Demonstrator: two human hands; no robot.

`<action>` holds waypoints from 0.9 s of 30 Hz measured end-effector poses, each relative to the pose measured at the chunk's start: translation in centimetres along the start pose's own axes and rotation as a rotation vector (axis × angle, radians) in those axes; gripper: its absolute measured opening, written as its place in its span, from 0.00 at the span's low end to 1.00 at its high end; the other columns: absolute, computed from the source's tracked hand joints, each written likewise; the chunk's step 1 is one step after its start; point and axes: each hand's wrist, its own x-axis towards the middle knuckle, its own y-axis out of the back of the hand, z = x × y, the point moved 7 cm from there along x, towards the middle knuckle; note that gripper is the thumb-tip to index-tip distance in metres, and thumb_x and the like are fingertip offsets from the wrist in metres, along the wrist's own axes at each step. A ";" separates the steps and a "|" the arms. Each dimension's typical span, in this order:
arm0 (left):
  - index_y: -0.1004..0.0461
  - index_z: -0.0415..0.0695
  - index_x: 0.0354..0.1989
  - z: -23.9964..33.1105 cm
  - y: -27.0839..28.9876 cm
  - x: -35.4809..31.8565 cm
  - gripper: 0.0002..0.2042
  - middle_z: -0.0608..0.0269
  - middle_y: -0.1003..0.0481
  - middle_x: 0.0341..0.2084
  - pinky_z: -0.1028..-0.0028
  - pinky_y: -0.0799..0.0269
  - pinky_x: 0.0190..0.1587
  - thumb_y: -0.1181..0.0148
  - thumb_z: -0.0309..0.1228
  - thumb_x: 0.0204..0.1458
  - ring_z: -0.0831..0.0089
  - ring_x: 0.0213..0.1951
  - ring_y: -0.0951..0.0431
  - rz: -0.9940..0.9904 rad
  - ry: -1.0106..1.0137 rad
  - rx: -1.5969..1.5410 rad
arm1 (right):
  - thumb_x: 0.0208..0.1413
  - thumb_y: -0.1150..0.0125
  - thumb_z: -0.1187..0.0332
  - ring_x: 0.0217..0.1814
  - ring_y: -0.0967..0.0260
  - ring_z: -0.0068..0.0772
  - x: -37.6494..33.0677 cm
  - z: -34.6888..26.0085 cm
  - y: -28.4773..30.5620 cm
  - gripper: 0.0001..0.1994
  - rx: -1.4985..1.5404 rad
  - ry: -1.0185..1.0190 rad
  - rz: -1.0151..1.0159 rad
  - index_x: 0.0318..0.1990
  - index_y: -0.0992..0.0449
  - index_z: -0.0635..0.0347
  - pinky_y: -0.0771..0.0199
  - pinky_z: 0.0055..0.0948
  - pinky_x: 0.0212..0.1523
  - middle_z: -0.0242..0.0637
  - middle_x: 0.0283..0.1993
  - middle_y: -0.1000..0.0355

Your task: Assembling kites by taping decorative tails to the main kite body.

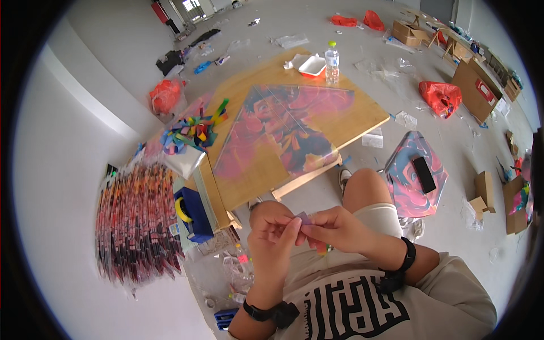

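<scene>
My left hand (274,232) and my right hand (335,228) meet in front of my lap, fingertips pinched together. Between them is a small purplish flat piece (305,218); its kind cannot be made out. Below the right fingers peeks a bit of yellow-green and orange (323,248), mostly hidden. On the low wooden table (357,126) ahead lies a large pink and blue printed sheet (303,148), kite-like in shape, with thin rods across it. A bundle of many-coloured ribbons (195,131) rests at the table's left side.
A water bottle (332,63) and a white-and-orange tray (312,66) stand at the table's far edge. To the left are stacked printed bundles (136,224) and a blue box (195,218) with a yellow tape roll. A black phone (424,175) lies on a printed panel (401,194) at right.
</scene>
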 end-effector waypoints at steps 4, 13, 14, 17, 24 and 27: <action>0.31 0.40 0.36 0.0 0.0 -0.3 0.05 0.57 0.22 0.32 0.76 0.28 0.31 0.42 0.17 0.58 0.75 0.32 0.22 0.025 0.006 -0.023 | 0.69 0.45 0.67 0.26 0.32 0.13 0.0 0.1 0.0 0.12 -0.051 0.032 -0.004 0.45 0.18 0.64 0.28 0.18 0.32 0.27 0.34 0.22; 0.31 0.41 0.36 0.5 -0.1 -0.1 0.06 0.59 0.22 0.33 0.77 0.27 0.38 0.40 0.19 0.58 0.76 0.34 0.22 0.015 -0.018 -0.020 | 0.70 0.47 0.67 0.31 0.30 0.15 0.0 -0.4 0.2 0.12 -0.104 0.007 -0.046 0.48 0.19 0.65 0.27 0.18 0.32 0.30 0.38 0.20; 0.31 0.41 0.36 0.5 0.0 0.0 0.05 0.59 0.22 0.33 0.77 0.27 0.39 0.40 0.19 0.59 0.76 0.34 0.22 0.010 -0.026 0.013 | 0.70 0.47 0.68 0.31 0.30 0.15 0.0 -0.6 0.2 0.12 -0.109 0.007 -0.039 0.49 0.19 0.65 0.28 0.18 0.32 0.30 0.37 0.20; 0.29 0.43 0.37 0.9 2.4 0.3 0.05 0.61 0.22 0.35 0.75 0.26 0.45 0.39 0.22 0.59 0.76 0.38 0.22 0.090 -0.108 0.106 | 0.70 0.48 0.69 0.32 0.29 0.15 -0.1 -1.6 0.5 0.12 -0.234 0.032 -0.030 0.50 0.19 0.65 0.28 0.18 0.32 0.30 0.36 0.20; 0.28 0.45 0.36 5.2 2.8 0.9 0.07 0.60 0.30 0.52 0.68 0.31 0.57 0.35 0.24 0.54 0.71 0.53 0.29 -0.073 -0.108 0.212 | 0.70 0.50 0.70 0.34 0.28 0.14 -0.9 -1.9 2.7 0.13 -0.219 -0.019 0.013 0.53 0.20 0.64 0.30 0.17 0.34 0.29 0.35 0.21; 0.28 0.44 0.37 5.3 1.2 0.4 0.09 0.59 0.30 0.50 0.70 0.33 0.55 0.35 0.21 0.51 0.72 0.52 0.30 -0.217 -0.082 0.255 | 0.70 0.50 0.72 0.36 0.29 0.18 -0.9 -2.1 2.8 0.11 -0.248 -0.067 0.051 0.46 0.20 0.66 0.29 0.20 0.38 0.30 0.35 0.22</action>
